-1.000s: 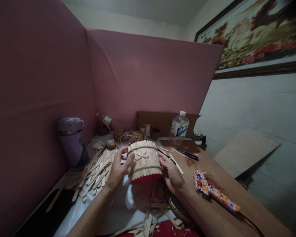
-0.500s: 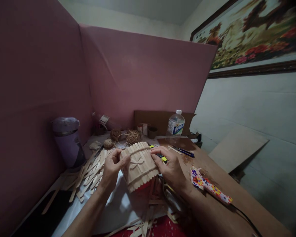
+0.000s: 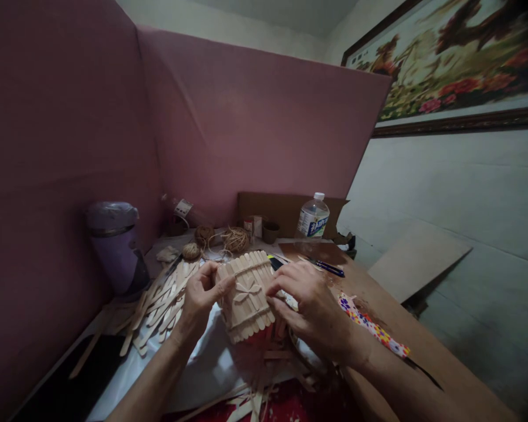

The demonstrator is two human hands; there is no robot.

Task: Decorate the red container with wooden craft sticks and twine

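Observation:
A popsicle-stick craft (image 3: 251, 313) is held up tilted over the table. Its pale rounded-end sticks lie side by side, with two twine bands across them and a flower of small wood pieces (image 3: 247, 291) in the middle. My left hand (image 3: 205, 293) grips its left edge, thumb on the front face. At the right edge, my right hand (image 3: 305, 302) is closed, with its thumb and fingertips pinching against the sticks near the lower band. The far side of the craft is hidden. Under it lie wood scraps (image 3: 257, 401) on something red.
Loose popsicle sticks (image 3: 158, 316) are heaped on the left, near a purple tumbler (image 3: 118, 249). Twine balls (image 3: 236, 238) and a plastic bottle (image 3: 313, 217) stand behind. A blue utility knife (image 3: 328, 268) and a flower-patterned glue gun (image 3: 374, 329) with a cord lie right.
My right hand has shifted from the craft's upper right corner down along its right edge, turning its back toward me. My left hand keeps its hold. The view has tilted slightly.

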